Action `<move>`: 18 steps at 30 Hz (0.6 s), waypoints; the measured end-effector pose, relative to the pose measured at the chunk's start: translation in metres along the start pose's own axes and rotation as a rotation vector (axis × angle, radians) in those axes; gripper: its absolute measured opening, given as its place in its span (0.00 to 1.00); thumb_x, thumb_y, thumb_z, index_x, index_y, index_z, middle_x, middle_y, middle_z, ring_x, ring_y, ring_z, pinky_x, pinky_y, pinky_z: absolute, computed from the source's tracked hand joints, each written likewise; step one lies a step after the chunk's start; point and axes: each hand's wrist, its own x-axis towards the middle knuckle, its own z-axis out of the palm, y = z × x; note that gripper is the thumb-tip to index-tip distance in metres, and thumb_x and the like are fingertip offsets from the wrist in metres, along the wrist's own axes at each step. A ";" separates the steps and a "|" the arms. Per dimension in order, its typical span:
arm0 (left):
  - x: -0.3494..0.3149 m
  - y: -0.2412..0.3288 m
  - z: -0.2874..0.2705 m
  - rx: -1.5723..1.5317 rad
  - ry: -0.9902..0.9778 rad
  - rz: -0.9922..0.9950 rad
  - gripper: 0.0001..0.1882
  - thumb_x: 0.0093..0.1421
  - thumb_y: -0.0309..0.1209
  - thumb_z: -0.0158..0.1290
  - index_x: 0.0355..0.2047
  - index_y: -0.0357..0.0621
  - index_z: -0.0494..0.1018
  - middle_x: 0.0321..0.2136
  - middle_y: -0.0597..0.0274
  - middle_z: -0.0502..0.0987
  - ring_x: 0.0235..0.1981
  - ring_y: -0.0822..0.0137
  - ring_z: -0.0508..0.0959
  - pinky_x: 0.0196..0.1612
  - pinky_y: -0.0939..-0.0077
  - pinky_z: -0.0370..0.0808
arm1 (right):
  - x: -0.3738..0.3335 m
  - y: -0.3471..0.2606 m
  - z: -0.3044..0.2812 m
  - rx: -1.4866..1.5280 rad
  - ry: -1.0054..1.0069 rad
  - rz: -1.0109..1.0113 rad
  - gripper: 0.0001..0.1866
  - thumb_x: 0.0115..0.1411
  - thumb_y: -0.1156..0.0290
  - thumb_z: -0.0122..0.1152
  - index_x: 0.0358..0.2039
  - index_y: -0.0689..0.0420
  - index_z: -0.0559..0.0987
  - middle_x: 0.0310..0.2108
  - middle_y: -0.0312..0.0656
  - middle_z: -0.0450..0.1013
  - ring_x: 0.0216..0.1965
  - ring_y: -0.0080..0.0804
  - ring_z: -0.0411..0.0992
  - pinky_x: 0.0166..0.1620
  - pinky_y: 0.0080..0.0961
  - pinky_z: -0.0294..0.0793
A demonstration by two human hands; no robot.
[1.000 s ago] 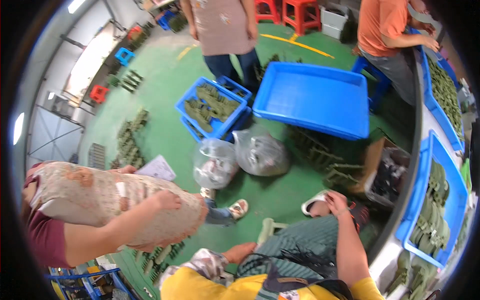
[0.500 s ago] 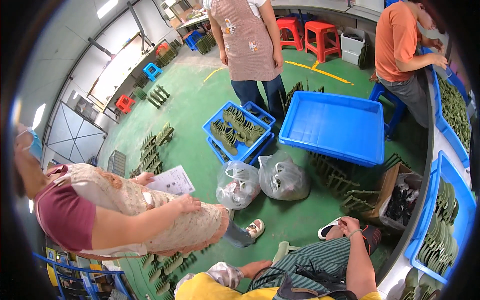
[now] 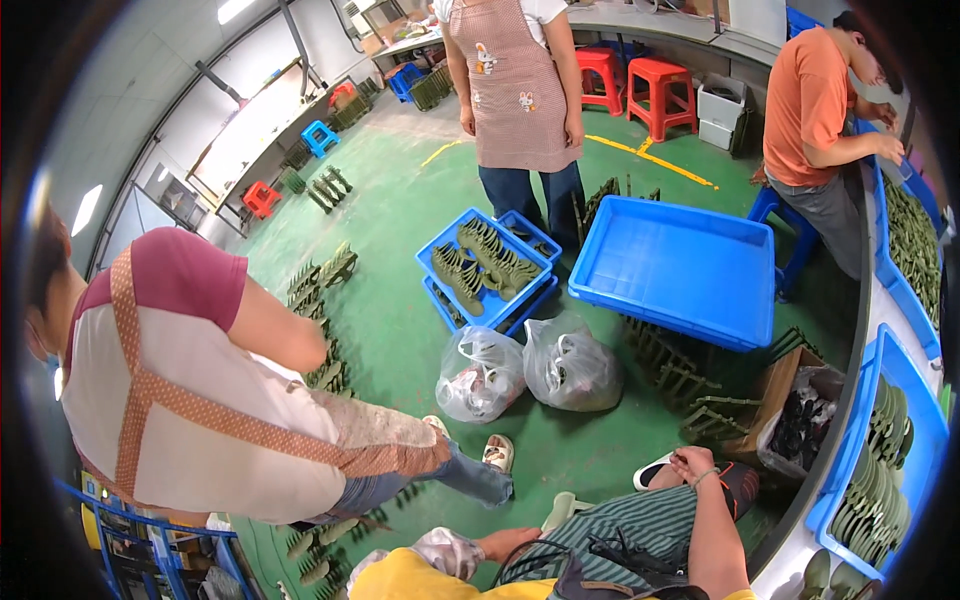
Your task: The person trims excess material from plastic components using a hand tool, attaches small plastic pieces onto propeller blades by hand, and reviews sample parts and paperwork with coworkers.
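Observation:
My left hand (image 3: 507, 543) lies on the striped green cloth (image 3: 610, 530) over my lap, its fingers fairly straight and partly hidden by a dark strap. Nothing shows in it. My right hand (image 3: 692, 464), with a band at the wrist, rests at my right knee, fingers curled in and no object visible. Beside the left hand is a pale green piece (image 3: 566, 510). Two tied clear plastic bags (image 3: 573, 372) stand on the floor ahead. Behind them a blue tray (image 3: 437, 258) holds rows of olive-green curved parts (image 3: 490, 262).
A large blue tray (image 3: 680, 265) stands ahead to the right. At my right, a bench carries a blue bin (image 3: 930, 440) of green parts, with an open carton (image 3: 765, 415) below. One person (image 3: 220, 370) stands close left, another (image 3: 515, 90) ahead; a third (image 3: 805, 105) sits far right.
The person on the left has turned away and bent forward; the paper they held is out of sight. My view has shifted slightly. My hands stay in place.

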 end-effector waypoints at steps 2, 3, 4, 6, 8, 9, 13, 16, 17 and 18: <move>-0.003 -0.004 0.003 0.010 0.023 0.018 0.30 0.52 0.36 0.59 0.54 0.48 0.61 0.44 0.44 0.71 0.47 0.40 0.74 0.47 0.56 0.72 | 0.008 0.000 0.006 0.020 -0.183 -0.095 0.03 0.58 0.78 0.58 0.27 0.59 0.75 0.26 0.42 0.73 0.25 0.31 0.74 0.27 0.29 0.76; -0.005 -0.006 0.004 -0.077 0.052 0.072 0.30 0.52 0.33 0.58 0.55 0.45 0.62 0.44 0.43 0.71 0.46 0.40 0.74 0.47 0.56 0.72 | 0.004 0.001 0.000 0.031 -0.242 -0.165 0.05 0.59 0.78 0.57 0.25 0.58 0.74 0.25 0.41 0.72 0.24 0.29 0.72 0.26 0.27 0.74; -0.006 -0.009 0.005 -0.012 0.123 0.210 0.30 0.51 0.29 0.57 0.55 0.42 0.63 0.44 0.43 0.71 0.45 0.41 0.74 0.46 0.56 0.72 | 0.005 0.002 0.004 0.023 -0.207 -0.218 0.10 0.59 0.78 0.56 0.21 0.56 0.71 0.23 0.39 0.71 0.23 0.27 0.69 0.25 0.24 0.71; -0.012 -0.017 0.002 -0.309 0.038 0.039 0.29 0.53 0.27 0.58 0.56 0.41 0.62 0.36 0.49 0.76 0.39 0.55 0.77 0.42 0.63 0.75 | -0.002 -0.003 0.002 -0.112 -0.333 -0.360 0.08 0.60 0.72 0.58 0.24 0.59 0.75 0.21 0.38 0.71 0.21 0.25 0.68 0.24 0.21 0.67; -0.017 -0.026 -0.001 -0.423 0.009 -0.075 0.28 0.59 0.32 0.61 0.56 0.39 0.62 0.34 0.51 0.79 0.36 0.65 0.79 0.39 0.68 0.77 | -0.015 -0.006 0.012 -0.045 -0.186 -0.299 0.06 0.61 0.71 0.59 0.30 0.60 0.78 0.24 0.38 0.73 0.25 0.25 0.72 0.29 0.20 0.72; -0.019 -0.032 -0.002 -0.508 0.022 -0.185 0.26 0.60 0.36 0.61 0.53 0.39 0.65 0.35 0.51 0.79 0.35 0.65 0.79 0.37 0.69 0.76 | -0.024 -0.009 0.015 -0.041 -0.114 -0.252 0.06 0.62 0.71 0.60 0.33 0.60 0.78 0.25 0.38 0.74 0.27 0.25 0.74 0.31 0.20 0.74; -0.021 -0.067 -0.011 -0.542 0.108 -0.486 0.22 0.59 0.36 0.62 0.48 0.38 0.70 0.33 0.53 0.80 0.33 0.66 0.79 0.35 0.70 0.76 | -0.062 -0.023 0.028 0.010 -0.129 -0.225 0.08 0.63 0.68 0.61 0.37 0.59 0.79 0.30 0.37 0.76 0.31 0.24 0.75 0.37 0.22 0.77; -0.020 -0.099 -0.011 -0.541 0.233 -0.616 0.18 0.58 0.37 0.62 0.43 0.38 0.73 0.30 0.56 0.80 0.30 0.68 0.79 0.34 0.71 0.76 | -0.083 -0.021 0.031 -0.004 -0.106 -0.239 0.08 0.64 0.69 0.59 0.38 0.60 0.78 0.31 0.37 0.77 0.31 0.24 0.76 0.36 0.21 0.76; -0.019 -0.110 -0.009 -0.507 0.256 -0.626 0.16 0.58 0.35 0.62 0.41 0.38 0.74 0.28 0.57 0.80 0.29 0.68 0.79 0.33 0.71 0.76 | -0.088 -0.018 0.031 -0.014 -0.073 -0.243 0.08 0.64 0.69 0.59 0.38 0.60 0.78 0.32 0.37 0.77 0.32 0.24 0.76 0.36 0.20 0.77; -0.017 -0.121 -0.007 -0.486 0.272 -0.650 0.15 0.57 0.34 0.62 0.39 0.38 0.75 0.27 0.58 0.80 0.28 0.68 0.79 0.32 0.71 0.76 | -0.093 -0.014 0.032 -0.005 -0.076 -0.249 0.08 0.64 0.69 0.59 0.38 0.60 0.78 0.32 0.37 0.77 0.32 0.24 0.76 0.36 0.20 0.77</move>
